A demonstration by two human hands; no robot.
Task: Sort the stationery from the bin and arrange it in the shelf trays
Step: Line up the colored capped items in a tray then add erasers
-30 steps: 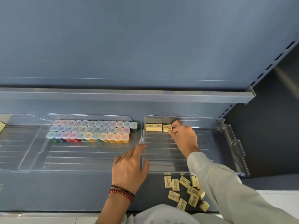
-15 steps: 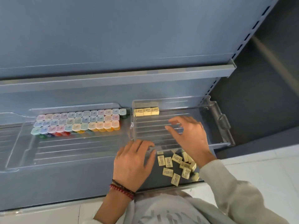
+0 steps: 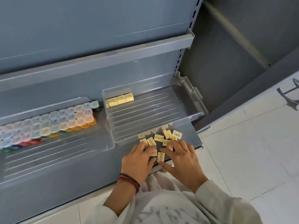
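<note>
We observe both hands on the pile of loose erasers (image 3: 159, 137), which lies on the shelf (image 3: 72, 178) just in front of the right tray (image 3: 161, 110).

- Left hand (image 3: 137, 160): fingers bent over the erasers at the pile's left edge. We cannot tell whether it grips one.
- Right hand (image 3: 182, 162): fingers spread and fairly straight, tips touching the erasers, gripping nothing.

A row of three erasers (image 3: 120, 99) stands in the right tray's back left corner. The left tray (image 3: 56, 152) holds rows of small lidded boxes (image 3: 53, 122).
</note>
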